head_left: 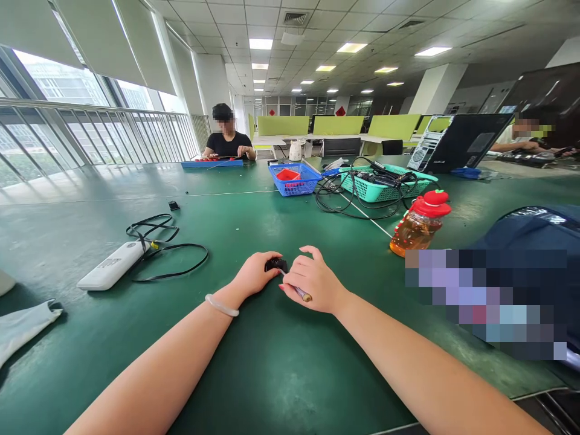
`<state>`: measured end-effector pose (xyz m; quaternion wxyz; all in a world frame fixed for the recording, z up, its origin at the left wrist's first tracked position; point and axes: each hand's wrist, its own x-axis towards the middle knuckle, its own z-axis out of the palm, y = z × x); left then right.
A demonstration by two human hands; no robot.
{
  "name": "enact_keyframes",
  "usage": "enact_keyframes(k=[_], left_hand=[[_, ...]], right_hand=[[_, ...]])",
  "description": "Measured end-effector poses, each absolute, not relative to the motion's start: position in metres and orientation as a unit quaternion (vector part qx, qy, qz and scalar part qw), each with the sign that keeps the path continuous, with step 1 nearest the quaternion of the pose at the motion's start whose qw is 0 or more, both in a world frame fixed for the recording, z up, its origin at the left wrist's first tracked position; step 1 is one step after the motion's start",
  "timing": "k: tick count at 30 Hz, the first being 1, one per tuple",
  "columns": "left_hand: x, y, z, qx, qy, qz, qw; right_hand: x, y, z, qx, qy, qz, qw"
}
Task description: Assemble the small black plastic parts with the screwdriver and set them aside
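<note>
Near the middle of the green table (290, 362), my left hand (256, 272) grips a small black part (275, 264) between thumb and fingers. My right hand (312, 281) is closed on a small screwdriver (302, 294); its handle end points toward me, and its thin shaft meets the black part. The index finger of my right hand is raised. What the shaft tip touches is too small to make out.
A white power bank (111, 266) with a black cable lies left. Ahead are a blue basket (296, 186), a green basket (378, 192) with cables, and a red-lidded bottle (417, 226). A dark bag (534, 232) is at right. Two people sit farther off.
</note>
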<state>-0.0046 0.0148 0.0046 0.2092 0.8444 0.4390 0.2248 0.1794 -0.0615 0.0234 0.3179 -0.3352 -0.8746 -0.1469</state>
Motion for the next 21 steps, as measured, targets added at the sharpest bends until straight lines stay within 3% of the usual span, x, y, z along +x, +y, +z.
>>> enact_keyframes(k=[11,21], left_hand=[[-0.005,0.014,0.0046,0.847,0.444,0.225,0.188],[-0.0055,0.0132,0.0001,0.863,0.416,0.235,0.165]], right_hand=[[0.1753,-0.0598,0.017,-0.318,-0.898,-0.165,0.256],[0.185,-0.0589,0.0209,-0.346,-0.881,-0.102,0.306]])
